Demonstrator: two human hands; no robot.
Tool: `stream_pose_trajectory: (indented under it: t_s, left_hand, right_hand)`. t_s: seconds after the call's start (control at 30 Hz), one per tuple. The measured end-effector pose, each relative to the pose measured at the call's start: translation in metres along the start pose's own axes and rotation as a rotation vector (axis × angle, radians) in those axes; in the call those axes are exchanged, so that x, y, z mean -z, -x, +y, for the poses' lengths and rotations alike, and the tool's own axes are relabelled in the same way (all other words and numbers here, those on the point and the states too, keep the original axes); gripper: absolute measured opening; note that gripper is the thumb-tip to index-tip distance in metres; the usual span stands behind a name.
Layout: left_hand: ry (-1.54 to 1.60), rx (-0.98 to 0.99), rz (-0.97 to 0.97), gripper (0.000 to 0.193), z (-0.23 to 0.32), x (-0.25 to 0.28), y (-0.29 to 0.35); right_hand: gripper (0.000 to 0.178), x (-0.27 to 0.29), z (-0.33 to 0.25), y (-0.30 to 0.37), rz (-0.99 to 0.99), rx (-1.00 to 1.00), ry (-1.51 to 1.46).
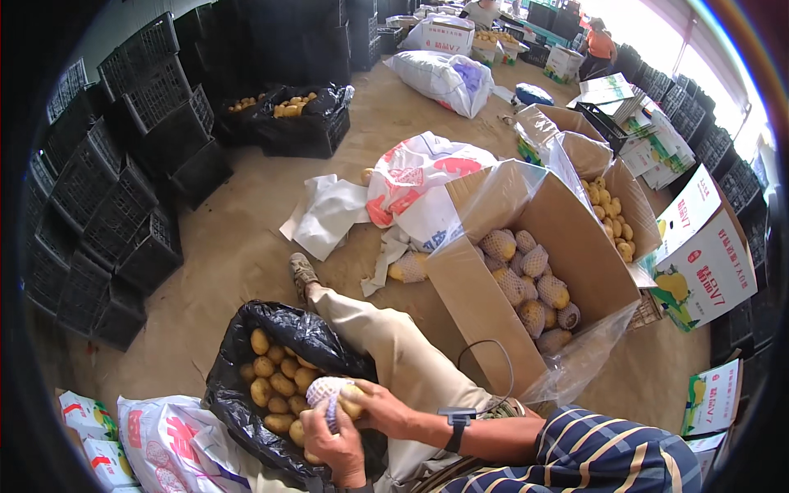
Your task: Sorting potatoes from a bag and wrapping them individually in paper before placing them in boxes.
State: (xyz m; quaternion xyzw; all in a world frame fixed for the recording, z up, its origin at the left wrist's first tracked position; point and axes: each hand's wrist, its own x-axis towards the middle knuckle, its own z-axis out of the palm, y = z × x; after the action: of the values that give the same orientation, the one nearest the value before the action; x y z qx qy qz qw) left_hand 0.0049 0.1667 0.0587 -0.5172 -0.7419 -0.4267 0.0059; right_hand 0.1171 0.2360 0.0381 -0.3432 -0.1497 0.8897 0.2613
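— So, what have your hands got there?

— Your left hand (333,444) and right hand (380,408) are both closed around one yellow fruit (349,403), which is partly wrapped in a white foam net sleeve (322,391). Your left grip holds it from below, fingers curled up around the sleeve; your right grip clasps it from the side, thumb on top. You hold it low in front of you, just above the right edge of the black-lined crate (246,329).

— And what's in that crate?

— Bare yellow fruit (275,382), piled loosely in the black plastic liner. It sits on the floor at your left, touching your outstretched leg (386,345).

— Where are the wrapped ones?

— In the open cardboard box (493,312) to your right, just beyond your leg. It is lined with clear plastic and holds a heap of netted fruit (530,287). One more netted fruit (408,267) lies on the floor beside the box's near corner, next to crumpled white paper (329,214).

— Anything else near you?

— A second open box of fruit (612,218) stands behind the first, and stacked black crates (115,205) line the left wall.
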Motion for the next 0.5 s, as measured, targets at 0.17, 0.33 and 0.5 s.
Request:
stream_pose_trajectory:
  t_s: [0.17,0.33,0.5]
  left_hand:
    - [-0.117,-0.176,-0.342,0.026,0.045,-0.008,0.007]
    - [0.222,-0.256,-0.426,0.028,0.076,-0.034,0.016]
    - [0.321,-0.1,-0.377,0.032,0.044,-0.037,0.026]
  right_hand:
    - [0.06,0.011,-0.047,0.011,0.073,0.141,0.117]
    - [0.058,0.028,-0.101,0.023,0.303,0.36,0.087]
    - [0.051,0.088,-0.201,0.072,0.442,0.911,0.265]
